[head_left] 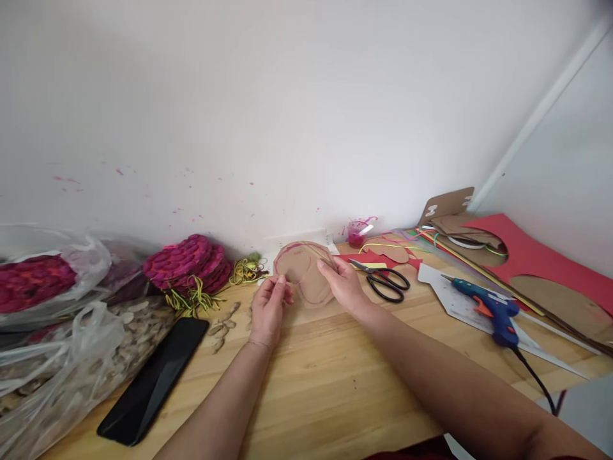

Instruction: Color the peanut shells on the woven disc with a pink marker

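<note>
A brown cardboard piece with a wavy rim and drawn outlines stands tilted above the wooden table. At its lower left edge, my left hand is closed, thumb against the fingers, pinching that edge. My right hand grips the right side, its thumb on the face and its fingers behind. Just right of that hand lie black-handled scissors. Several flat pale seeds or shells are scattered on the table left of my left hand.
On the left are a black phone, plastic bags and stacked magenta woven pieces. Rightward lie a blue glue gun with its cable, red sheets and cardboard. A pink-stained cup stands by the wall.
</note>
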Action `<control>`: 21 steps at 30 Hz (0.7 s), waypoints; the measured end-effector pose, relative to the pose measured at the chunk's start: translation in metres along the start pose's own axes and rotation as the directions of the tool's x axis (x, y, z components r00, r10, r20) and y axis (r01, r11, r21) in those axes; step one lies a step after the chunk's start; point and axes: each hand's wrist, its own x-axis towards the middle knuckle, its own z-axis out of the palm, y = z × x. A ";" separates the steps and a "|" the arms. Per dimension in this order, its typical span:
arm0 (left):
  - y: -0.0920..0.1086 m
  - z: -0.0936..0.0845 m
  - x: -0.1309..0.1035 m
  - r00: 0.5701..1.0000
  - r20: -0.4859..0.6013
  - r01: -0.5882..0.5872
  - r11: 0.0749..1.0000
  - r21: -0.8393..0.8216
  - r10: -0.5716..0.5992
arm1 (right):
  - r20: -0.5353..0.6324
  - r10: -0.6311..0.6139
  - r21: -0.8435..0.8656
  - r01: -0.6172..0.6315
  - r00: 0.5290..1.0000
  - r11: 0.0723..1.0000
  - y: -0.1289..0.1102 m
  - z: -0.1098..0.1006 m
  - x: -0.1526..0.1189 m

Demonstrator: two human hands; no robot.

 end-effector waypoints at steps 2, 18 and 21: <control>0.000 0.000 0.002 1.000 0.017 -0.014 1.000 0.009 0.014 | 0.019 0.007 0.012 -0.007 1.000 1.000 -0.002 0.000 -0.001; 0.014 0.008 -0.001 0.983 -0.060 0.154 0.956 -0.248 -0.174 | 0.191 0.127 0.161 -0.159 0.973 0.974 -0.007 -0.006 0.005; 0.015 0.009 -0.001 0.976 -0.057 0.188 0.951 -0.247 -0.208 | 0.168 0.112 0.110 -0.132 0.979 0.985 -0.005 -0.008 0.007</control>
